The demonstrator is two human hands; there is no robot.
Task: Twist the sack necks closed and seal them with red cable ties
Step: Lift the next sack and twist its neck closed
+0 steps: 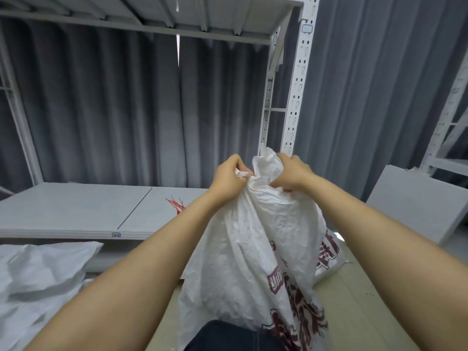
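Now both fists grip the sack neck at center — left hand at nine o'clock, right hand at three. Wring tightly before releasing for the red cable ties, ten o'clock on the shelf.

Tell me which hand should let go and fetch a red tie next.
Probably the left hand. The red cable ties lie on the shelf board just left of it, on its own side. The right hand can stay clamped on the sack neck.
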